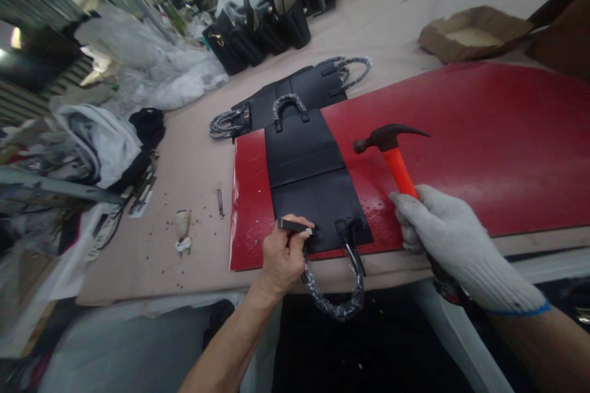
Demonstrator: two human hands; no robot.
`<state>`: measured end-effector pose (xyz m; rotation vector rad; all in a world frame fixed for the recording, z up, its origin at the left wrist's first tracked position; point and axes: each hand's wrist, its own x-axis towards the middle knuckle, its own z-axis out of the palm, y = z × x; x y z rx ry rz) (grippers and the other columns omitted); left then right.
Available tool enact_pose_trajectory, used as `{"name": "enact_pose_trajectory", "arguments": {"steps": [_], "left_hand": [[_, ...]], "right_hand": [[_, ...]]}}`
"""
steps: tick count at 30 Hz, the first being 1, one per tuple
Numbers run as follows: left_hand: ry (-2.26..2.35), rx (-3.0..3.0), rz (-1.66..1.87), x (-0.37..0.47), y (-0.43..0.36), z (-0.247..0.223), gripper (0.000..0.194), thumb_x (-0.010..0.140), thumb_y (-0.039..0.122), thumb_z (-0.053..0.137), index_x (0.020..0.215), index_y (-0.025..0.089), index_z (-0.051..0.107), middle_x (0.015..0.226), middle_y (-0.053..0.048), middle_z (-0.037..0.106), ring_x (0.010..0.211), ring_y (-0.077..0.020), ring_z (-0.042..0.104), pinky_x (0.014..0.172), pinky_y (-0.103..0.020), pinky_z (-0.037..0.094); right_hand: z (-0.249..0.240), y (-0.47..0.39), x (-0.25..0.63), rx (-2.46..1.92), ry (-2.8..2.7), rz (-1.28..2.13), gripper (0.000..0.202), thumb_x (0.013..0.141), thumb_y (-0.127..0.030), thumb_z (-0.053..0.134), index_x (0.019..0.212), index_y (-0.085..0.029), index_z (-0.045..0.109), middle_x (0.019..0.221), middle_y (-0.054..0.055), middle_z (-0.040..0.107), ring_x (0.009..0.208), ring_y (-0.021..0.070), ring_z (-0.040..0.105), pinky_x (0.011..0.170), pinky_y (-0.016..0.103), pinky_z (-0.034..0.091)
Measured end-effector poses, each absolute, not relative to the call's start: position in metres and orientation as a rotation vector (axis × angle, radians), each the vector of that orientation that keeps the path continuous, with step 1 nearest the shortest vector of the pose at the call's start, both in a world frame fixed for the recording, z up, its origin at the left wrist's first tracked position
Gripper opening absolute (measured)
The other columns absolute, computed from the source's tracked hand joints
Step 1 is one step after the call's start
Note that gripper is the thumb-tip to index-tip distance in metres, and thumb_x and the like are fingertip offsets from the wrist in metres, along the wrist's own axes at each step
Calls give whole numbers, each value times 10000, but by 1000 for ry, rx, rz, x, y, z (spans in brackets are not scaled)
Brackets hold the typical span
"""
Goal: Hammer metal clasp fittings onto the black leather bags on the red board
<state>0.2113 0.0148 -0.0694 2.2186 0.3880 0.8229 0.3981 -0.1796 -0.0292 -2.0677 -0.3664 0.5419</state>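
My bare left hand (284, 255) is closed around a dark metal punch (291, 226), near the lower left corner of a black leather bag panel (306, 166). Where the punch's tip meets the leather is hidden by my fingers. A handle wrapped in clear plastic (338, 307) hangs from the panel over the table's front edge; a second wrapped handle (289, 101) lies at the far end. In a white knit glove, my right hand (442, 227) grips a claw hammer (397, 159) by its orange handle, raised over the red board (470, 153) to the panel's right.
More black panels with wrapped handles (286, 89) lie behind the red board. Finished-looking black bags (258, 31) stand at the back. A cardboard tray (474, 31) sits at the far right. Left of the board are a thread cone (182, 224), a small metal tool (220, 203) and scattered black bits.
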Motion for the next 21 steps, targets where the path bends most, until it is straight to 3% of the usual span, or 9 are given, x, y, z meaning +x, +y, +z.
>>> {"name": "enact_pose_trajectory", "arguments": {"steps": [14, 17, 21], "left_hand": [[246, 2277, 908, 219, 13, -75, 136, 953, 132, 520, 1030, 206, 604, 888, -40, 725, 781, -161, 725, 729, -248, 578], [239, 2269, 878, 223, 13, -75, 144, 936, 125, 522, 1023, 216, 592, 877, -46, 726, 790, -177, 729, 733, -268, 586], [254, 2236, 850, 225, 12, -77, 153, 920, 118, 533, 1017, 222, 588, 862, -42, 726, 780, -182, 728, 722, -270, 586]], "right_hand": [[-25, -180, 394, -1860, -355, 721, 321, 935, -498, 555, 776, -242, 443, 554, -76, 402, 417, 97, 397, 364, 210, 311], [3, -184, 387, -1925, -520, 626, 326, 956, -516, 497, 783, -241, 463, 551, -65, 425, 427, 108, 420, 386, 224, 328], [50, -192, 369, -1930, -777, 453, 308, 990, -538, 476, 963, -243, 560, 622, -31, 561, 518, 162, 565, 497, 282, 457]]}}
